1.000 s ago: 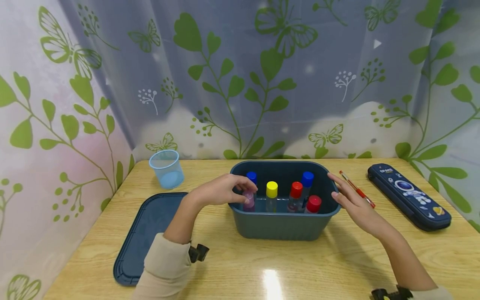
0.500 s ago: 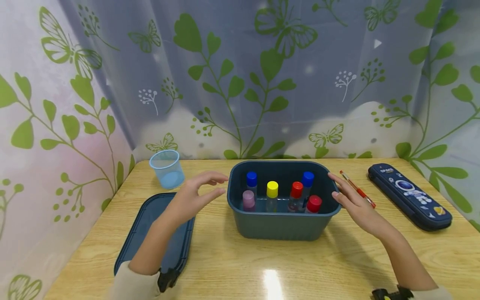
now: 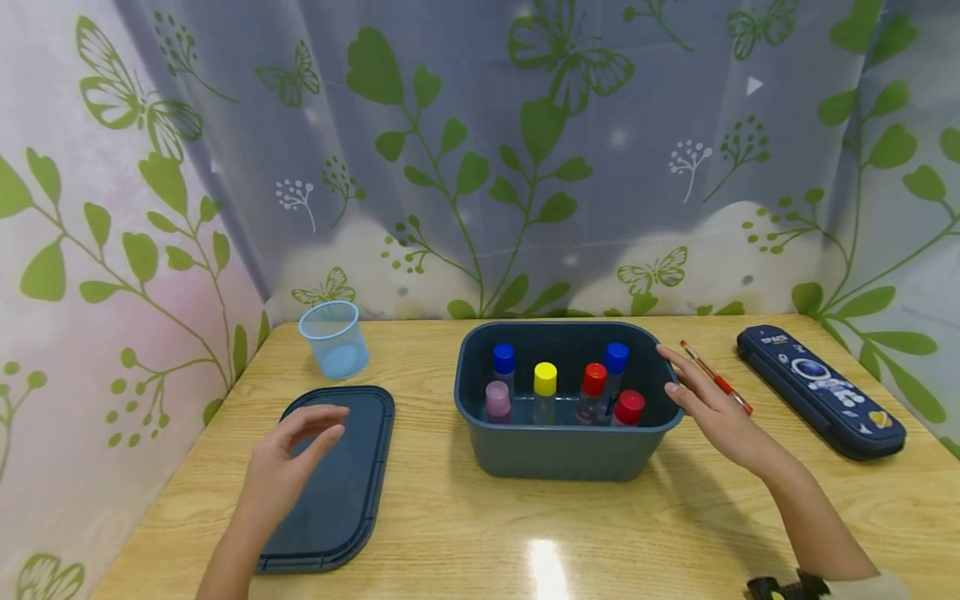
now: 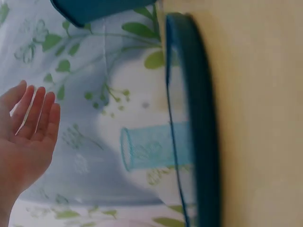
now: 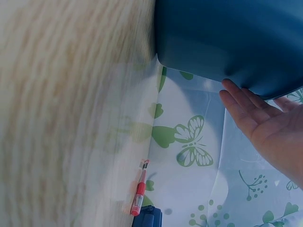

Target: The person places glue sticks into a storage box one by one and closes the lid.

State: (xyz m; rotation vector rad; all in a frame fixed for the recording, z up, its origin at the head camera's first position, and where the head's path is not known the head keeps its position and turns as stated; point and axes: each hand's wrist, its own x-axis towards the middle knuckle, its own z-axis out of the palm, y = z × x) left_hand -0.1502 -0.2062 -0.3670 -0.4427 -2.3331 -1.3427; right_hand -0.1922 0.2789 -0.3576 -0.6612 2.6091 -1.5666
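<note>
Inside the bin (image 3: 558, 455) six bottles (image 3: 545, 380) stand — lid (image 3: 347, 492) still off, left hand (image 3: 287, 461) empty and loosely spread near it, right hand (image 3: 716, 418) touching the bin, fingers straight.

Butterfly-print curtain (image 3: 465, 242) behind wooden table (image 3: 427, 517); bright glare (image 3: 547, 570).

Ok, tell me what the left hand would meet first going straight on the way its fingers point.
Probably the left side of the dark blue bin. The height of the left hand is unclear, so it might pass over that side and meet the pink-capped bottle inside.
</note>
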